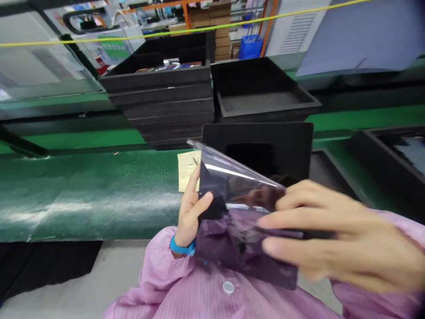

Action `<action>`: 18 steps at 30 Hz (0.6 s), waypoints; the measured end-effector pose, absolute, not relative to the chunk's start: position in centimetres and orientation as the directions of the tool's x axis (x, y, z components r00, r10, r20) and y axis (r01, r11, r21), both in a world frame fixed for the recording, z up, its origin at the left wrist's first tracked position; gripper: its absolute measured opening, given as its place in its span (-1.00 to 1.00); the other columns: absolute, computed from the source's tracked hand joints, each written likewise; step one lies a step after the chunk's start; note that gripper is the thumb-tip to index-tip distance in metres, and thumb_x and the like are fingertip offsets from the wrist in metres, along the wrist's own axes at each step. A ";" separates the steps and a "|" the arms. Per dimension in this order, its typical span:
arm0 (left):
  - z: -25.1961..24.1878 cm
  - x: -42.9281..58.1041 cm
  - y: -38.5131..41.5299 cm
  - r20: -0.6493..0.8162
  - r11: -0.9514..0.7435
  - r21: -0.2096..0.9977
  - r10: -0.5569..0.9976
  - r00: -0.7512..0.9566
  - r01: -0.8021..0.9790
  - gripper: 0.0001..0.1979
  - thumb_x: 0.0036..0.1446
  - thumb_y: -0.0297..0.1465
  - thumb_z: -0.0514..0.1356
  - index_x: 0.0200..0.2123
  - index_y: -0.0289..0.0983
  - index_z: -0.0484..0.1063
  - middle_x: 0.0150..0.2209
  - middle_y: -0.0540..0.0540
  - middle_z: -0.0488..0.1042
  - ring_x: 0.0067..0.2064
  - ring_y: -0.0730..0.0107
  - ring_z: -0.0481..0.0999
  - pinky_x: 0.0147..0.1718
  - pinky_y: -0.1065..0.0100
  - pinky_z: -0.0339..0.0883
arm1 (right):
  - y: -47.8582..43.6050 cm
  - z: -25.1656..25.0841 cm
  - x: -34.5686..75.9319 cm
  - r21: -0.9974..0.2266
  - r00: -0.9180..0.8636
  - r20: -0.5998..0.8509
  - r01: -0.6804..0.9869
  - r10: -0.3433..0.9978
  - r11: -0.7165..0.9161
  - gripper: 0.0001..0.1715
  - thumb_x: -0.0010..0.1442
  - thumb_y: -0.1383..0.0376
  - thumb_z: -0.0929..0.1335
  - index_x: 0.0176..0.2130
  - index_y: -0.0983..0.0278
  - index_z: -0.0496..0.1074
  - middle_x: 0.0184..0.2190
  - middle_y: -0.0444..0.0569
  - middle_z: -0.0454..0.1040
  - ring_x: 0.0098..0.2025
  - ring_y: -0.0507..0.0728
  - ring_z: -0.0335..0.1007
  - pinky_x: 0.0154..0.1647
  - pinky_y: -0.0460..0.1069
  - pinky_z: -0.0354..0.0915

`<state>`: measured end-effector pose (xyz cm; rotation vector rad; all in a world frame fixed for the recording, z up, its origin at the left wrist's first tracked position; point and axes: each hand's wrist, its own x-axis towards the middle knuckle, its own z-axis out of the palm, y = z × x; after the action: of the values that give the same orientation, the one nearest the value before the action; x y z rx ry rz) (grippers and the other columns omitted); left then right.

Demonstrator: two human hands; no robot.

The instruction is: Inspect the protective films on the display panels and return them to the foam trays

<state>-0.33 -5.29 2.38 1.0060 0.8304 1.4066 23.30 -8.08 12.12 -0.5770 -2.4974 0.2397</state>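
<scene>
A dark, glossy flat panel [245, 261], like a tablet screen, is tilted in front of my chest. My left hand [190, 215] grips its left edge, thumb on the face and fingers behind. A clear plastic film [232, 170] stands lifted off the upper part of the panel, its rolled edge catching the light. My right hand [335, 235], blurred by motion, has its curled fingers at the film's right end. Between that hand's index finger and thumb shows a slim dark strip or tool [285, 232], too smeared to name.
Behind the panel stands a black board [255, 133]. Stacked black trays [166, 102] and another black tray [265, 106] line the back of the green bench [99, 190]. A yellow note [184, 173] lies left of the panel; a black bin [381, 155] is at right.
</scene>
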 end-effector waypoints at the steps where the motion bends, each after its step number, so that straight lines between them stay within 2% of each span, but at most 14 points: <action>1: 1.9 -0.5 -5.1 0.122 -0.109 0.924 0.992 0.011 -0.366 -0.52 0.10 -0.38 0.26 0.11 0.05 0.40 0.22 0.14 0.35 0.32 0.23 0.21 0.29 0.26 0.11 | -8.2 12.3 22.3 -0.268 -0.799 0.446 0.312 0.405 0.911 -0.67 0.34 0.26 0.22 0.02 0.12 0.46 -0.01 -0.13 0.45 -0.05 0.09 0.37 -0.07 -0.05 0.40; 3: 1.3 -0.8 -5.0 0.128 -0.120 0.927 0.992 0.000 -0.355 -0.51 0.12 -0.38 0.23 0.13 0.04 0.38 0.24 0.14 0.34 0.33 0.27 0.20 0.30 0.31 0.06 | -8.0 12.4 21.0 -0.245 -0.852 0.405 0.247 0.331 0.937 -0.59 0.34 0.35 0.14 0.00 0.21 0.48 0.02 -0.03 0.42 0.05 0.13 0.34 0.08 0.03 0.34; 6: 0.9 -1.3 -5.4 0.121 -0.124 0.919 0.992 -0.033 -0.374 -0.47 0.11 -0.38 0.22 0.18 0.03 0.33 0.23 0.12 0.36 0.32 0.31 0.22 0.27 0.36 0.10 | -7.8 11.9 20.5 -0.209 -0.862 0.436 0.182 0.258 0.961 -0.54 0.29 0.36 0.10 -0.10 0.36 0.51 0.03 0.13 0.40 0.17 0.20 0.24 0.20 0.08 0.25; 9: 0.9 -1.6 -5.9 0.094 -0.115 0.924 0.993 -0.075 -0.363 -0.45 0.07 -0.36 0.25 0.16 0.04 0.34 0.17 0.10 0.42 0.22 0.29 0.37 0.17 0.37 0.26 | -7.8 11.4 20.5 -0.146 -0.891 0.418 0.125 0.176 0.981 -0.58 0.20 0.32 0.17 -0.16 0.42 0.52 0.05 0.22 0.37 0.25 0.24 0.13 0.27 0.08 0.17; 12: 1.1 -1.6 -6.0 0.089 -0.124 0.934 0.989 -0.119 -0.334 -0.48 0.05 -0.35 0.27 0.12 0.04 0.40 0.16 0.12 0.44 0.16 0.28 0.44 0.10 0.38 0.33 | -7.9 11.4 20.5 -0.083 -0.929 0.349 0.100 0.123 0.992 -0.63 0.15 0.23 0.24 -0.26 0.41 0.53 0.16 0.23 0.26 0.35 0.26 -0.07 0.37 0.09 0.01; 14: 1.4 -1.3 -5.8 0.094 -0.130 0.930 0.988 -0.119 -0.343 -0.52 0.10 -0.35 0.24 0.12 0.01 0.40 0.17 0.11 0.43 0.19 0.28 0.41 0.15 0.37 0.29 | -7.7 11.7 20.8 -0.081 -0.942 0.297 0.137 0.155 0.987 -0.72 0.11 0.21 0.29 -0.35 0.35 0.51 0.26 0.17 0.12 0.40 0.25 -0.26 0.42 0.11 -0.20; 16: 1.7 -0.9 -5.4 0.099 -0.129 0.926 0.990 -0.102 -0.355 -0.57 0.17 -0.36 0.18 0.13 -0.03 0.39 0.18 0.10 0.41 0.24 0.30 0.35 0.23 0.35 0.19 | -7.3 12.1 21.3 -0.130 -0.939 0.254 0.203 0.231 0.970 -0.85 0.06 0.27 0.34 -0.41 0.30 0.48 0.32 0.09 0.01 0.41 0.24 -0.38 0.43 0.13 -0.35; 18: 2.0 -0.5 -4.9 0.108 -0.133 0.923 0.990 -0.088 -0.362 -0.61 0.22 -0.34 0.14 0.13 -0.05 0.40 0.21 0.09 0.38 0.29 0.31 0.27 0.29 0.33 0.10 | -6.4 12.3 21.9 -0.186 -0.917 0.265 0.255 0.299 0.949 -0.90 0.10 0.31 0.36 -0.42 0.29 0.45 0.32 0.05 0.02 0.41 0.24 -0.41 0.42 0.16 -0.33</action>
<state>-0.47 -4.93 2.00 0.9778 0.9103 1.5020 21.90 -6.44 12.29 -0.4083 -2.8106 0.2124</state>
